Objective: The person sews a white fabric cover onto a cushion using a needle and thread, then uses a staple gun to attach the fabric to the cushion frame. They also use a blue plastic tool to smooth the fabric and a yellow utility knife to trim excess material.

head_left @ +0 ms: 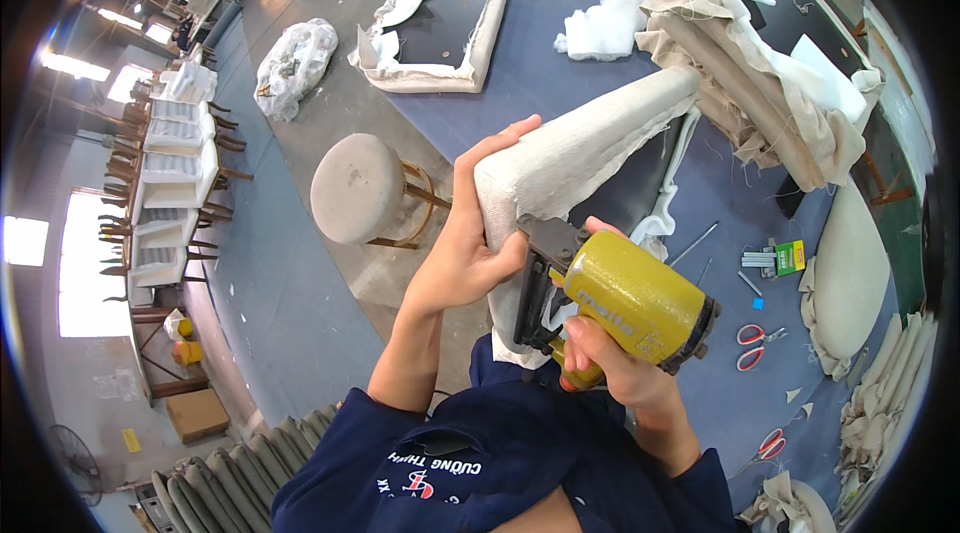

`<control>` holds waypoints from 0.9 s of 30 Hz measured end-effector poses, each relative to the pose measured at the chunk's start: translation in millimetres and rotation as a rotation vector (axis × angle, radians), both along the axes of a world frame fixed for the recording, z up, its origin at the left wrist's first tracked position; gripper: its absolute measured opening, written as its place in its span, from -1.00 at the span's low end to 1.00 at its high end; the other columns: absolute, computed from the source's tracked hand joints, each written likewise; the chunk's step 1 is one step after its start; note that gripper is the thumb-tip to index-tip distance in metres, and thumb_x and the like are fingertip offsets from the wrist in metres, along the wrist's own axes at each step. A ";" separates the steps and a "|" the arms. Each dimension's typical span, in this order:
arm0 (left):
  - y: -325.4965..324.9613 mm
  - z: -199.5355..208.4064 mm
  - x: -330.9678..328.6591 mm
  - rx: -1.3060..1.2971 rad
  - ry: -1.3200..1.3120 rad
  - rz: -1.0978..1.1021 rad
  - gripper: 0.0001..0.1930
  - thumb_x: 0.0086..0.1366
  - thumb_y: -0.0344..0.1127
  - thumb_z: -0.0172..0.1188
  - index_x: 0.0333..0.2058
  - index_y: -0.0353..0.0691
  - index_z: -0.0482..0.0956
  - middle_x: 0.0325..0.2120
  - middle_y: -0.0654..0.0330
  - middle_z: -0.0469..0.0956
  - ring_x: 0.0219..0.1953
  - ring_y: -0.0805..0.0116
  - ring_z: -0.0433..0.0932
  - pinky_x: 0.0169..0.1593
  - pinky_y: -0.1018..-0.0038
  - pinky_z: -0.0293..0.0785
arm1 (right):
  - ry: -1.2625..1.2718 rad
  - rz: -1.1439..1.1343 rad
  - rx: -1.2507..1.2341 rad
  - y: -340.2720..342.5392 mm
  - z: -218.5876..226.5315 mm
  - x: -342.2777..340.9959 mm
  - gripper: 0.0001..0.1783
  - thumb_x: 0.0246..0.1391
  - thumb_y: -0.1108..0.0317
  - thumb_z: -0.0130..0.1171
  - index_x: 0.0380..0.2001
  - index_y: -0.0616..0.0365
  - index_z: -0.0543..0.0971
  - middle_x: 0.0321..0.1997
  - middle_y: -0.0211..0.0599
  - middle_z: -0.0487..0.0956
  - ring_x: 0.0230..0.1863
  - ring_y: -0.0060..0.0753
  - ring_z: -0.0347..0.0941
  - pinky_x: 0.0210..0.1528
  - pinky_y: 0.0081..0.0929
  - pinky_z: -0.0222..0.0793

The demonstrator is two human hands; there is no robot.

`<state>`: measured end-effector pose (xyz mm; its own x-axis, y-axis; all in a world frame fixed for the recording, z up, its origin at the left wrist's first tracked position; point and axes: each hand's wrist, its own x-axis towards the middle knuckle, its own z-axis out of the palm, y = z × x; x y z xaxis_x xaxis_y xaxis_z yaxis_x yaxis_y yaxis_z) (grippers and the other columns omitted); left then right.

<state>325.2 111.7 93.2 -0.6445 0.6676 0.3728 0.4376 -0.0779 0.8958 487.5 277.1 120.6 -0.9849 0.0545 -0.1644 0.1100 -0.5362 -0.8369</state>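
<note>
My left hand (462, 243) grips the near left corner of a seat pad (585, 145) covered in cream fabric. Its fingers lie along the outer side and the thumb presses near the fabric edge. A dark board shows on the pad's underside. My right hand (622, 365) is wrapped round the handle of a yellow staple gun (640, 295) with a black magazine. The gun's nose sits against the pad's corner, close to my left thumb; exact contact is hard to make out. Part of the handle is hidden behind the gun's body.
On the blue table (640, 93) are another covered pad (440, 43), white wadding (602, 28) and piled beige fabric (770, 73). Red-handled cutters (752, 345), a green box with staples (788, 258) and scissors (770, 445) lie right. A round stool (355, 188) stands left.
</note>
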 end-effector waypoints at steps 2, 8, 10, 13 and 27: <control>0.5 1.2 -0.3 0.001 0.003 -0.010 -0.08 0.05 -0.63 0.03 0.45 -0.21 -0.01 0.52 -0.17 0.08 0.56 0.01 0.07 0.57 0.09 -0.04 | 0.000 -0.011 0.023 -1.1 -1.3 1.9 -0.17 0.20 0.67 0.24 0.51 0.19 0.21 0.05 -0.30 0.55 -0.43 -0.69 0.50 -0.39 -0.64 0.54; 0.3 3.4 1.3 0.001 -0.012 -0.009 -0.09 0.06 -0.62 0.05 0.45 -0.20 -0.02 0.51 -0.16 0.09 0.55 0.00 0.08 0.56 0.09 -0.03 | -0.012 -0.038 0.042 -3.0 -3.0 4.7 -0.18 0.19 0.68 0.24 0.49 0.19 0.22 0.07 -0.31 0.54 -0.45 -0.72 0.49 -0.40 -0.68 0.53; -0.3 2.9 1.6 -0.008 -0.001 0.000 -0.09 0.07 -0.62 0.05 0.45 -0.20 -0.01 0.51 -0.16 0.09 0.55 0.00 0.09 0.56 0.09 -0.03 | -0.013 -0.038 0.061 -2.6 -1.8 4.2 -0.18 0.19 0.68 0.24 0.49 0.18 0.23 0.05 -0.32 0.54 -0.47 -0.72 0.48 -0.41 -0.67 0.52; -0.3 3.7 2.5 0.000 -0.013 -0.004 -0.09 0.06 -0.62 0.05 0.45 -0.20 -0.01 0.51 -0.16 0.10 0.55 -0.01 0.09 0.56 0.09 -0.03 | -0.003 -0.039 0.057 -4.0 -2.3 4.8 -0.18 0.19 0.68 0.24 0.49 0.17 0.23 0.01 -0.33 0.56 -0.48 -0.72 0.48 -0.43 -0.67 0.50; -0.9 -2.2 14.5 0.020 0.037 -0.054 -0.03 0.02 -0.65 0.03 0.47 -0.24 -0.06 0.51 -0.20 0.07 0.57 -0.05 0.04 0.57 0.08 -0.06 | -0.114 -0.008 0.160 -2.1 20.2 20.3 -0.33 0.21 0.59 0.25 0.39 0.23 0.39 -0.08 -0.27 0.66 -0.41 -0.74 0.54 -0.38 -0.67 0.50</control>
